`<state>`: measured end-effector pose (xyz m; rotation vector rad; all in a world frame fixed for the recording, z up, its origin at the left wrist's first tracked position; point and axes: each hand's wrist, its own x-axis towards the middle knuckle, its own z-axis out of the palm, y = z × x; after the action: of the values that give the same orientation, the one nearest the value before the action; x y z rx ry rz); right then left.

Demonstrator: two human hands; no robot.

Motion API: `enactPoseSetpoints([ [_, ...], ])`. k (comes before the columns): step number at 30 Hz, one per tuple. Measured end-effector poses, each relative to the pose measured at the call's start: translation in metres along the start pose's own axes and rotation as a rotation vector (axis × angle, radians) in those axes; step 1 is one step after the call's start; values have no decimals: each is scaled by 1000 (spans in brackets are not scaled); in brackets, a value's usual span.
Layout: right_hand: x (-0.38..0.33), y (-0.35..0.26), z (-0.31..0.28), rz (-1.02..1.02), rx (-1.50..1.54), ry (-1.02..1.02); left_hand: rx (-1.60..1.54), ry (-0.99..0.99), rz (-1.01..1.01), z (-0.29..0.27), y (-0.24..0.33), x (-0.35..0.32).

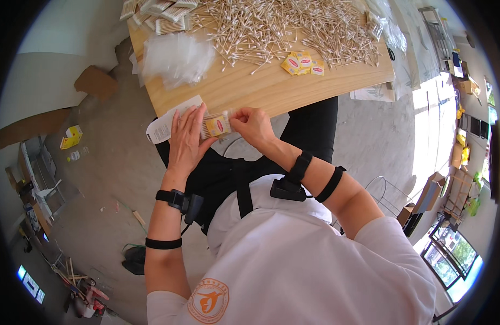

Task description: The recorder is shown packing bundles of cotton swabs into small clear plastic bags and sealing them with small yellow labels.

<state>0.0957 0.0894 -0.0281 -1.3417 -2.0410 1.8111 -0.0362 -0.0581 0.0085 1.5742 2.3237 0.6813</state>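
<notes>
We pinch one end of a clear packet (217, 126) of cotton swabs, yellow label inside, with our right hand (252, 125). Our left hand (185, 140) lies across a white card (160, 128), thumb by the packet's near edge; we cannot tell if it grips. The packet is between our hands, by the wooden table (244, 96)'s near edge. Clear bags (177, 58) lie beyond our left hand; yellow labels (304, 63) and heaped loose swabs (255, 33) beyond our right.

Yellow, red-marked label (217, 126); tan, wood-grained table (250, 93).
</notes>
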Motion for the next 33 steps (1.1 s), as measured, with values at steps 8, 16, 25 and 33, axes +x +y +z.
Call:
enactPoseSetpoints([
  [8, 5, -7, -6, -41, -86, 41, -5, 19, 35, 2, 2, 11],
  [16, 7, -4, -3, -64, -111, 57, 39, 4, 80, 3, -6, 12],
  [25, 11, -5, -16, 330, 349, -201, 68, -11, 68, 5, 0, 4],
  [33, 14, -7, -26, 473, 596, -330, 163, -63, 71, 23, -8, -9],
])
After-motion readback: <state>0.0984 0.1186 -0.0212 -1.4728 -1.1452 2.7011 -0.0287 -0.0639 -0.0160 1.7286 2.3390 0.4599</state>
